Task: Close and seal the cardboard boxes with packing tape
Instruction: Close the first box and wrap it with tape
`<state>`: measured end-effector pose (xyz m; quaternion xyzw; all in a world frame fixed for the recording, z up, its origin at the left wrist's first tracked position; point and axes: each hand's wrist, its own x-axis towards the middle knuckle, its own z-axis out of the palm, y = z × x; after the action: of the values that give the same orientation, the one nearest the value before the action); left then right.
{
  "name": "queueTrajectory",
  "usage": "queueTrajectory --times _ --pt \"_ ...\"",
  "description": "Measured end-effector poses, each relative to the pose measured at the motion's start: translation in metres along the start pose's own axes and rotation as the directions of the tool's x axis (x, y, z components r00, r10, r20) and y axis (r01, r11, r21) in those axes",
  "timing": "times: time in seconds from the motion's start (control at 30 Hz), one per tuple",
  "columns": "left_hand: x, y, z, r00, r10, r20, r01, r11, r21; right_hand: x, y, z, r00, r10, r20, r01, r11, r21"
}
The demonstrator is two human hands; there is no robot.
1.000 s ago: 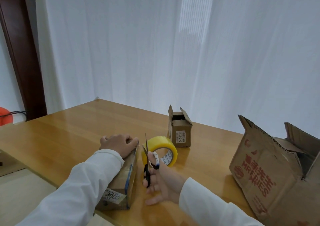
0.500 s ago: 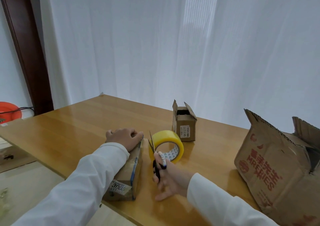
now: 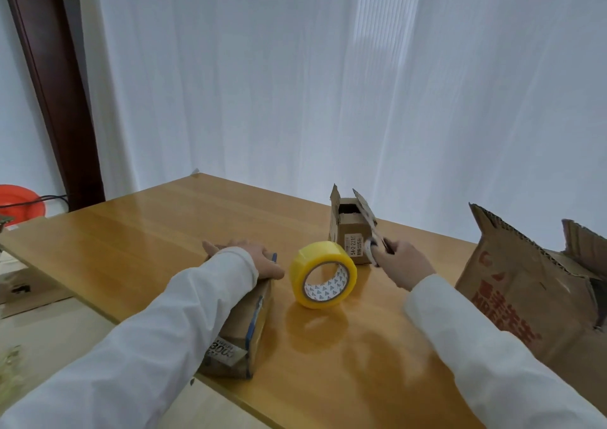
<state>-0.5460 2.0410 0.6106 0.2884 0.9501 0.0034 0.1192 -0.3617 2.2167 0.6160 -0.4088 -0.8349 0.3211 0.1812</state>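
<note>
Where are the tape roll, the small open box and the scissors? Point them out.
tape roll (image 3: 323, 258): head view, on its yellow outer band.
small open box (image 3: 348, 231): head view, on its front wall above the label.
scissors (image 3: 370, 248): head view, on the handle loop gripped by the right hand (image 3: 402, 264).

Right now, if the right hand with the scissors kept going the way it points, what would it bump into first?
Probably the small open box. The right hand holds the scissors aimed up and left at its labelled side, seemingly almost touching it, though depth is unclear.
</note>
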Motion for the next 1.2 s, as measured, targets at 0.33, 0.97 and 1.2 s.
queueTrajectory --times 0.33,0.97,1.2 --pt "-0.002 0.009 0.010 0.996 0.063 -0.065 -0.058 0.995 0.079 0.018 0.050 0.017 0.982 0.157 0.103 -0.063 0.789 -0.611" --pt "-0.048 -0.102 -0.006 0.990 0.138 -0.035 -0.046 0.078 -0.996 -0.023 -0.088 0.051 0.743 -0.664 -0.087 0.668 0.728 0.155" --pt "-0.065 -0.084 -0.019 0.983 -0.135 -0.128 -0.126 0.022 -0.992 -0.056 -0.143 0.101 0.729 -0.469 0.498 0.189 0.838 0.513"
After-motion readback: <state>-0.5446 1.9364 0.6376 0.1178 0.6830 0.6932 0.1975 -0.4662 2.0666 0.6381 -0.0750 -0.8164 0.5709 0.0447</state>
